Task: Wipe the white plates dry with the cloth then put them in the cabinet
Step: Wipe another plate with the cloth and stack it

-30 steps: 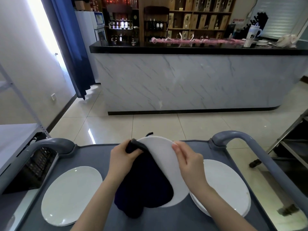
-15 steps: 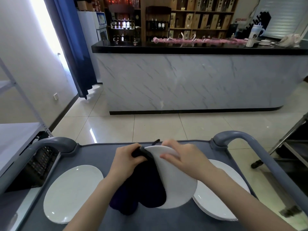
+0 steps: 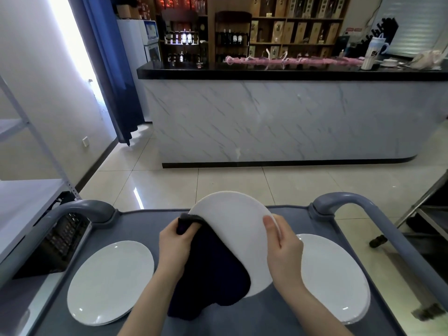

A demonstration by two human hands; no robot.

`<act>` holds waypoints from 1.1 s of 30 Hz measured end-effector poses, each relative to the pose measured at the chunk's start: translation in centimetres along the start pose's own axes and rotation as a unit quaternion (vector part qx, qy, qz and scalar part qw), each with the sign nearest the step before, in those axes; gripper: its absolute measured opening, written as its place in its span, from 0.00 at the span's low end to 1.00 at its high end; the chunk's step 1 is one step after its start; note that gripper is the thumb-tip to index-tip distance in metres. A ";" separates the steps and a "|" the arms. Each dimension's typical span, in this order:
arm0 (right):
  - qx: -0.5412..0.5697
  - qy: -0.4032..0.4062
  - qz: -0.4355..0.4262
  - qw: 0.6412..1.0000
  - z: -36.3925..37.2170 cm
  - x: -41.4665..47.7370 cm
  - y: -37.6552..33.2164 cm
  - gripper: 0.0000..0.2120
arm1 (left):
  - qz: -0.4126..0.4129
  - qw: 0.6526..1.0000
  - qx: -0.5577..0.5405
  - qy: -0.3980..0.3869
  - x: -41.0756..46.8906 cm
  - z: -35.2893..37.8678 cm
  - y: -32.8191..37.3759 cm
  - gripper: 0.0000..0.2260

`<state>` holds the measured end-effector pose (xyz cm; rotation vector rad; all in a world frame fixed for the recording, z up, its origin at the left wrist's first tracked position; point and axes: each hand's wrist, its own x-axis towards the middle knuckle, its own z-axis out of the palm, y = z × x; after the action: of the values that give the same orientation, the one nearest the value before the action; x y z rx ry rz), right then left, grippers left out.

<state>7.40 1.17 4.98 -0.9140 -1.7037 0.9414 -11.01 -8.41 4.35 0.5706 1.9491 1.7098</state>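
I hold a white plate point(image 3: 238, 229) tilted up over the middle of a grey cart top point(image 3: 143, 221). My right hand point(image 3: 282, 248) grips its right rim. My left hand point(image 3: 175, 243) presses a dark navy cloth point(image 3: 213, 270) against the plate's left and lower face; the cloth hangs down and hides that part. A white plate point(image 3: 110, 282) lies flat on the cart at the left. A stack of white plates point(image 3: 334, 275) lies on the cart at the right, partly behind my right hand.
Grey cart handles rise at the back left point(image 3: 80, 212) and back right point(image 3: 351, 202). A metal shelf rack point(image 3: 21, 204) stands to the left, another metal frame point(image 3: 426, 209) to the right. A marble-fronted bar counter point(image 3: 278, 117) stands beyond the tiled floor.
My right hand has slid from the plate's top edge round to its right rim. The plate is raised a little higher and more of its face shows. My left hand stays on the cloth.
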 end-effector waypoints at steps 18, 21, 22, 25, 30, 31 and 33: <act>-0.103 -0.124 -0.106 0.981 -1.7 2.9 -1.4 0.12 | 0.164 0.972 0.160 -0.047 0.6 0.6 2.4 0.08; -0.023 0.010 -0.024 0.999 -1.1 1.6 -1.4 0.15 | 0.060 0.997 0.049 -0.013 0.0 0.5 1.2 0.04; -0.001 0.034 0.000 0.999 -0.9 1.3 -1.4 0.16 | 0.032 0.999 0.026 -0.007 -0.4 0.7 0.8 0.05; -0.028 0.002 -0.006 1.000 -1.2 1.6 -0.8 0.16 | 0.012 1.000 0.002 0.003 -0.8 0.4 0.1 0.08; -0.096 -0.144 -0.051 0.984 -3.1 4.6 -1.5 0.15 | 0.113 0.987 0.111 -0.007 0.0 -1.3 1.6 0.07; -0.120 -0.186 -0.063 0.973 -3.0 5.2 -2.1 0.16 | 0.144 0.977 0.154 -0.025 0.2 -1.3 2.2 0.06; -0.185 -0.276 -0.093 0.939 -2.3 6.0 -3.0 0.17 | 0.200 0.953 0.216 -0.070 0.3 -1.0 3.3 0.05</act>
<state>7.53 5.65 10.48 -0.7400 -2.4643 0.8049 -11.90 -8.62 7.69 1.2855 2.2216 1.3964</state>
